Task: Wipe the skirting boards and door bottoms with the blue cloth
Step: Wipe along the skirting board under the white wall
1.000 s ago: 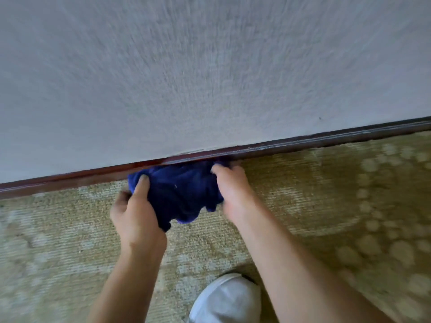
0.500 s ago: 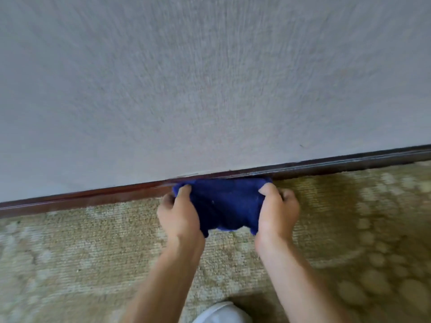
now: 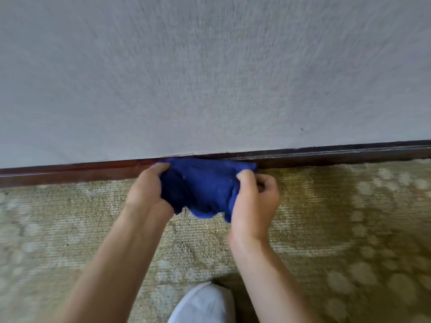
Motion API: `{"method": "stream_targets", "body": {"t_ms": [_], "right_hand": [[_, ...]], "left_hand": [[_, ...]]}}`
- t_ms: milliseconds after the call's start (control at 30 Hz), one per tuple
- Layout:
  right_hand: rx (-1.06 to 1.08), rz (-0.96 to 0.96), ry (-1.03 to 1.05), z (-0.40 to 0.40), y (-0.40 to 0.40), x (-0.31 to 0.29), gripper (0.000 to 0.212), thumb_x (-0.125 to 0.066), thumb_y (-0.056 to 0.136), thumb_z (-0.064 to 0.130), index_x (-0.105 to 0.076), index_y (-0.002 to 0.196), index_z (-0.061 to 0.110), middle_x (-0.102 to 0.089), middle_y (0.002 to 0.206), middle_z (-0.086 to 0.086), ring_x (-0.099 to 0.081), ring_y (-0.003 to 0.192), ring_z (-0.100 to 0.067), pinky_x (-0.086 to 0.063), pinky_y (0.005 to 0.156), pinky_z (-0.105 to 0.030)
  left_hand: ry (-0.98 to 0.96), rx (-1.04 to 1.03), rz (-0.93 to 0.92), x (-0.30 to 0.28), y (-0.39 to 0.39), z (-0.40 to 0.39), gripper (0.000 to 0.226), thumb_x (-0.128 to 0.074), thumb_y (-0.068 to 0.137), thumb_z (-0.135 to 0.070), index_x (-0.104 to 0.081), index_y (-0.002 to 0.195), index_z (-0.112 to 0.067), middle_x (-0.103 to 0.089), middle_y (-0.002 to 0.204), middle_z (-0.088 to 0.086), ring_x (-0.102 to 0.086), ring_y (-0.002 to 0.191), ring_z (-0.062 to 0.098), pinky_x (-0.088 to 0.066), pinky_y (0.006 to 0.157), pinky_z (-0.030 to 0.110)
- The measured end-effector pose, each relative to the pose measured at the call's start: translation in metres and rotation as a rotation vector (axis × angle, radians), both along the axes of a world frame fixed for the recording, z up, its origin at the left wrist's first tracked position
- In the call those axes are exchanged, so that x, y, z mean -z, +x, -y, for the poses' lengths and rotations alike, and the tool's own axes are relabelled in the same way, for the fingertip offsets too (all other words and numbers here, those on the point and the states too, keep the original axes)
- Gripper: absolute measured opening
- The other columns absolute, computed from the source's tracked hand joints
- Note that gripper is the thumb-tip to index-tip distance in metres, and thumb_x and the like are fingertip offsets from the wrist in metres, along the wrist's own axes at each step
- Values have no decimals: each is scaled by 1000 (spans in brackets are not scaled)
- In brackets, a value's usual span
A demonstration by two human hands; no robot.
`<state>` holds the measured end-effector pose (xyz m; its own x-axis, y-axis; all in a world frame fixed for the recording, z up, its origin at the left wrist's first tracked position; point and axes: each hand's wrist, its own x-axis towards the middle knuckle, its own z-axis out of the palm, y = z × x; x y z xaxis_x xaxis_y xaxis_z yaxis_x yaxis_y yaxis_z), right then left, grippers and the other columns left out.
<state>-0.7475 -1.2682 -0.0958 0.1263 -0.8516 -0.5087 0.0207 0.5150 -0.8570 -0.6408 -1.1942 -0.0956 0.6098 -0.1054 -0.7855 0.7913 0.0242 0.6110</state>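
A dark blue cloth [image 3: 203, 185] is bunched between both hands and its top edge presses against the dark red-brown skirting board [image 3: 70, 172] at the foot of the wall. My left hand [image 3: 147, 194] grips the cloth's left side, thumb on top. My right hand [image 3: 254, 201] grips its right side, fingers curled. The skirting board runs across the whole view, rising slightly to the right, and the cloth hides a short stretch of it. No door is in view.
A pale grey textured wall [image 3: 210, 78] fills the upper half. A beige and olive patterned carpet [image 3: 349, 217] covers the floor. A white shoe tip [image 3: 203, 304] shows at the bottom edge between my forearms.
Both hands and the cloth have slid to the right along the skirting board. The hands now sit closer together, with the cloth more bunched between them.
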Motion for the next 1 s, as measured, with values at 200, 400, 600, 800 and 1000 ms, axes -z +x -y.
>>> {"method": "stream_targets", "body": {"t_ms": [200,400,600,800,1000], "right_hand": [[125,11,-182,37,3,-6,11,-59,68,22,-49,68,16,-50,66,1,-45,61,-15,-39,58,-31],[-346,65,126,-8,24,-2,18,-66,81,5,-54,70,13,-52,59,1,-46,52,-9,-39,50,-21],[121,-44,-56,51,-9,-10,16,-63,71,18,-48,65,15,-47,58,0,-43,53,-15,-37,52,-27],[234,-152,-93,69,3,-6,19,-63,80,19,-49,68,16,-54,65,2,-50,60,-16,-45,63,-32],[-169,-85,37,-32,65,14,14,-64,81,13,-52,73,13,-56,66,0,-52,59,-18,-47,63,-34]], "left_hand": [[-101,118,-95,0,-14,21,29,-54,93,-22,-60,67,-12,-60,52,5,-56,41,22,-35,53,23],[-53,-104,39,-2,23,-29,34,-40,97,-17,-57,69,-10,-62,56,3,-62,43,17,-45,41,15],[-114,56,-127,-1,-26,41,35,-45,97,-23,-55,68,-8,-55,42,4,-52,31,18,-37,41,12],[-108,2,-144,10,-32,42,36,-68,82,-24,-69,110,-1,-72,98,19,-68,64,30,-54,50,33],[-160,-86,73,4,15,-46,25,-44,99,-28,-63,99,-12,-66,83,10,-67,54,22,-48,40,20]]}}
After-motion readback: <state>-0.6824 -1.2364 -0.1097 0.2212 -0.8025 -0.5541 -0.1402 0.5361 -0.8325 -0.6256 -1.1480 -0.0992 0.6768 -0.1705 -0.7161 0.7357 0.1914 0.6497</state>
